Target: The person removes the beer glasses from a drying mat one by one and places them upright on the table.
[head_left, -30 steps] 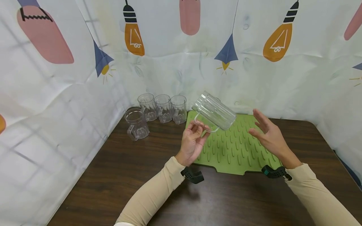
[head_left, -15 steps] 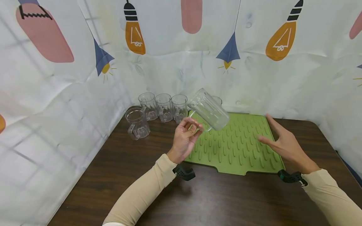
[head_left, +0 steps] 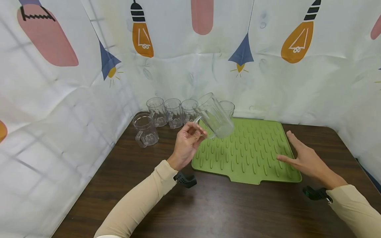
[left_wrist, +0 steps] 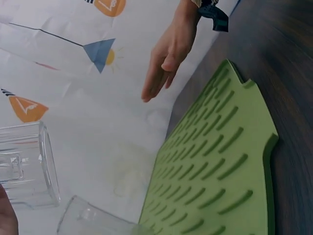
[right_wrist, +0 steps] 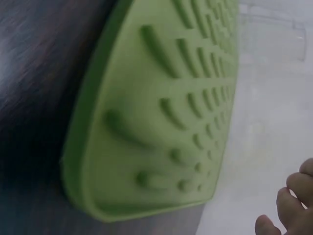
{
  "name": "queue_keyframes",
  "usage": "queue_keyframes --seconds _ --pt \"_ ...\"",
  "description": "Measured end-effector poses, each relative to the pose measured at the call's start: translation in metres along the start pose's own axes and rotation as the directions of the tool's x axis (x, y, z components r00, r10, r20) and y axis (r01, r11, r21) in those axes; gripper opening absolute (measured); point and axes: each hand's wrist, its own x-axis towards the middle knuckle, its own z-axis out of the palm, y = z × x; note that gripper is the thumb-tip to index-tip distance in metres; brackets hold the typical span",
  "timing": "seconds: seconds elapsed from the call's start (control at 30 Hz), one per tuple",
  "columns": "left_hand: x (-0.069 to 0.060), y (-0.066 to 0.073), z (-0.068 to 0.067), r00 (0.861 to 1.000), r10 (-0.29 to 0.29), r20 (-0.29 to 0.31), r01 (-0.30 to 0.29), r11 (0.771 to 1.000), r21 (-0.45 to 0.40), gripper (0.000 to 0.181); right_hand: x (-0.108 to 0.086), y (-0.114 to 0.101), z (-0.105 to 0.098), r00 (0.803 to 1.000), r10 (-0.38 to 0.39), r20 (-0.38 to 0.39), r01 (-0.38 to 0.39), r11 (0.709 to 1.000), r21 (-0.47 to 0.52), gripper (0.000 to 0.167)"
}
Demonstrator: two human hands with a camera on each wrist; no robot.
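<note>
In the head view my left hand [head_left: 188, 142] pinches the handle of a clear ribbed mug [head_left: 215, 116] above the left part of a green drying mat [head_left: 247, 148]. This mug leans, mouth up and left, base down and right. The left wrist view shows the same mug [left_wrist: 24, 164] at its left edge. My right hand [head_left: 311, 162] hovers around the mat's right edge, thumb and fingers spread, holding nothing. Behind the held mug stands another clear mug [head_left: 227, 107], partly hidden by it.
At the back left, three clear mugs stand in a row, the leftmost mug [head_left: 157, 112] near the corner; the held mug partly covers the rightmost. A further mug [head_left: 146, 130] stands in front of them. A patterned curtain [head_left: 178, 72] borders the dark wooden table [head_left: 226, 211].
My left hand has moved left with the mug, which now leans less. My right hand has drawn away to the right and downward. More of the mug behind shows.
</note>
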Motion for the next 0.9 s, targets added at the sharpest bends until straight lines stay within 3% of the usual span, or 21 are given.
queue_keyframes --seconds 0.27,0.43,0.9 --pt "-0.005 0.011 -0.013 1.000 0.004 0.006 -0.005 0.995 0.098 0.014 -0.003 0.012 0.006 0.999 -0.005 0.042 0.008 0.997 -0.080 0.110" --pt "-0.008 0.016 -0.021 1.000 0.026 0.014 -0.028 0.987 0.157 0.015 -0.005 0.019 0.010 0.998 -0.008 0.068 0.012 0.998 -0.065 0.110" --pt "-0.020 0.029 -0.046 0.997 0.031 -0.071 -0.001 0.923 0.386 0.012 -0.006 0.037 0.022 0.992 -0.019 0.126 0.025 0.999 -0.046 0.104"
